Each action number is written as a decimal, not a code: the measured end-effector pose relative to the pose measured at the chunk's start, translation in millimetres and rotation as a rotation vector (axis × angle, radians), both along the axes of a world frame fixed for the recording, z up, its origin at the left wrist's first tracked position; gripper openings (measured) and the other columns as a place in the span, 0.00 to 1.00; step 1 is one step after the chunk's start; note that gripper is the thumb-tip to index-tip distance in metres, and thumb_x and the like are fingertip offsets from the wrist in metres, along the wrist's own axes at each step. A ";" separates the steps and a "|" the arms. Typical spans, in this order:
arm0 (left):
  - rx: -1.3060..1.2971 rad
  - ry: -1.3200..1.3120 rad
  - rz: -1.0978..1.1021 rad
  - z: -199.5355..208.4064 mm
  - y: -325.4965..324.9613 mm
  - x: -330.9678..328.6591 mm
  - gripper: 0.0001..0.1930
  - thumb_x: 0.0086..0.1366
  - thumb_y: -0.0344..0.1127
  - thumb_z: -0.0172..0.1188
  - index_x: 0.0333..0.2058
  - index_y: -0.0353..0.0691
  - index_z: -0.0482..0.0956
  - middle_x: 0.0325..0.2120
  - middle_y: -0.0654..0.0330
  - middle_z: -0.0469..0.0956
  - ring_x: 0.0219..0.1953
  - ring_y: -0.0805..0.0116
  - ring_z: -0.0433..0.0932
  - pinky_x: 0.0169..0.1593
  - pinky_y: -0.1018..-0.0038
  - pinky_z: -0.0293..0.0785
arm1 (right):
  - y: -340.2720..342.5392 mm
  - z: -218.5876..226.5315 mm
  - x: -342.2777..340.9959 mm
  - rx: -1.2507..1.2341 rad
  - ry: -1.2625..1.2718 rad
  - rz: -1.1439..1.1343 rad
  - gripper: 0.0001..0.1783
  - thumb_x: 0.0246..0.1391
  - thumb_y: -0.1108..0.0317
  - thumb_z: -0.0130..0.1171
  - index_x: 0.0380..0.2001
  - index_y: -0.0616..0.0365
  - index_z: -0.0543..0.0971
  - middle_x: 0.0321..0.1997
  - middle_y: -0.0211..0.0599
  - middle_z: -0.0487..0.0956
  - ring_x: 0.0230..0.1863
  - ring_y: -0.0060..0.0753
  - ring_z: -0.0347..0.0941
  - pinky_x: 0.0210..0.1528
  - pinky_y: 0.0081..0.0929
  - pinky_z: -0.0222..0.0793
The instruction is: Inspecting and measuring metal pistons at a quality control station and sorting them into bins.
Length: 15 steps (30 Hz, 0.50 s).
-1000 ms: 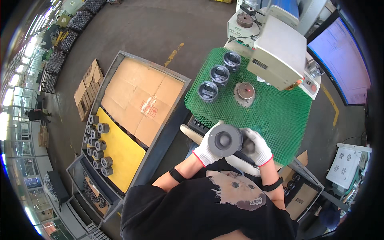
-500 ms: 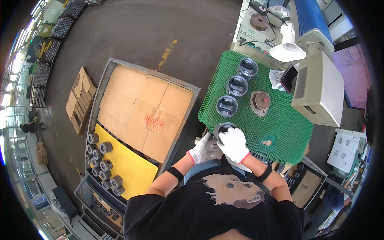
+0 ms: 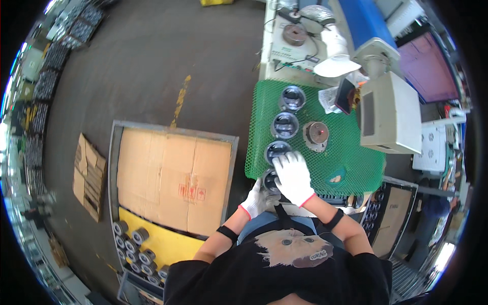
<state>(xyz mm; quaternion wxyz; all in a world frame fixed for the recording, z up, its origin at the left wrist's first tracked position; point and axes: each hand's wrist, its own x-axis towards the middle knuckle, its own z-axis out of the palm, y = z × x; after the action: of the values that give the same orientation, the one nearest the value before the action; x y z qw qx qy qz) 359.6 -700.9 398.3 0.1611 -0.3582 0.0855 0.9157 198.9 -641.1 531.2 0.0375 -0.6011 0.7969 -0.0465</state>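
Observation:
Four-finger work gloves, white with red cuffs, cover both hands. My left hand [image 3: 255,199] is closed on the left side of the nearest piston [image 3: 270,180], a dark grey metal cup at the mat's near left edge. My right hand [image 3: 293,177] reaches over that piston's right side, fingers stretched out, their tips at the near rim of another piston [image 3: 275,150]. Its palm hides part of both. Two more pistons, one in the middle [image 3: 284,125] and one farthest [image 3: 292,98], continue the row, open ends up, on the green mesh mat [image 3: 351,168].
A round metal fixture [image 3: 318,133] with a red light spot sits right of the row. Beyond stand a beige machine head [image 3: 394,114], a white lamp [image 3: 336,63] and a phone [image 3: 345,95]. Left is a cardboard-topped metal-framed bin [image 3: 173,178], with several pistons on a yellow sheet [image 3: 183,247].
My right hand has moved forward from the nearest piston to the rim of the one beyond it. My left hand stays at the nearest piston. The whole view has turned.

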 end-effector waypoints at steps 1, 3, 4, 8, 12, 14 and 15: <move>-0.005 0.018 -0.040 3.3 -4.5 -2.9 0.40 0.69 0.72 0.27 0.70 0.52 0.55 0.66 0.54 0.65 0.66 0.52 0.64 0.68 0.55 0.58 | -1.0 -16.2 -6.5 -0.044 0.003 0.004 0.29 0.41 0.62 0.64 0.49 0.63 0.75 0.45 0.46 0.77 0.52 0.46 0.71 0.64 0.47 0.59; -0.129 -0.013 -0.111 11.7 -14.1 -4.1 0.41 0.69 0.72 0.27 0.69 0.50 0.56 0.65 0.53 0.66 0.66 0.55 0.64 0.68 0.54 0.58 | -7.6 -24.8 -10.2 0.057 -0.045 0.028 0.27 0.41 0.64 0.63 0.48 0.60 0.76 0.42 0.43 0.78 0.48 0.44 0.72 0.62 0.47 0.60; -0.122 -0.030 -0.149 1.3 -21.5 3.8 0.42 0.69 0.73 0.29 0.69 0.48 0.58 0.64 0.52 0.67 0.65 0.55 0.66 0.67 0.56 0.59 | -9.2 -34.6 -8.0 -0.016 -0.033 0.041 0.26 0.40 0.63 0.64 0.46 0.59 0.77 0.39 0.39 0.78 0.44 0.42 0.72 0.61 0.47 0.61; -0.899 0.025 -0.855 49.8 -96.8 -26.8 0.38 0.69 0.67 0.42 0.56 0.36 0.75 0.49 0.47 0.81 0.49 0.55 0.80 0.54 0.61 0.74 | -0.9 -39.3 -16.4 -0.063 -0.111 -0.048 0.13 0.43 0.67 0.59 0.35 0.58 0.78 0.31 0.43 0.78 0.40 0.47 0.74 0.57 0.48 0.65; -1.969 0.306 -0.535 115.2 -145.6 -113.1 0.24 0.55 0.49 0.69 0.45 0.39 0.82 0.41 0.50 0.83 0.44 0.52 0.81 0.49 0.63 0.76 | 32.6 -40.0 -13.4 -0.106 -0.125 -0.190 0.07 0.43 0.67 0.57 0.28 0.56 0.78 0.29 0.44 0.77 0.36 0.49 0.74 0.43 0.45 0.71; -2.508 0.616 -0.566 142.9 -147.8 -165.4 0.27 0.46 0.50 0.72 0.44 0.44 0.80 0.46 0.55 0.80 0.52 0.54 0.75 0.62 0.55 0.65 | 54.8 -22.1 -8.5 -0.048 -0.154 -0.242 0.07 0.41 0.66 0.58 0.24 0.56 0.78 0.26 0.44 0.77 0.35 0.49 0.73 0.38 0.44 0.71; -2.514 0.621 -0.716 148.0 -145.1 -185.6 0.33 0.44 0.51 0.71 0.50 0.47 0.77 0.50 0.57 0.76 0.57 0.54 0.70 0.68 0.48 0.52 | 67.6 -18.6 -5.1 -0.039 -0.149 -0.267 0.07 0.39 0.66 0.59 0.23 0.56 0.79 0.25 0.43 0.76 0.34 0.48 0.73 0.37 0.43 0.70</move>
<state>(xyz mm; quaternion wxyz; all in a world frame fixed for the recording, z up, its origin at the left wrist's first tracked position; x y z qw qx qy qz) 174.0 -846.1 546.2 -0.0717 0.0008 0.9833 0.1672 193.8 -573.5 512.6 0.0782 -0.4852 0.8638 -0.1113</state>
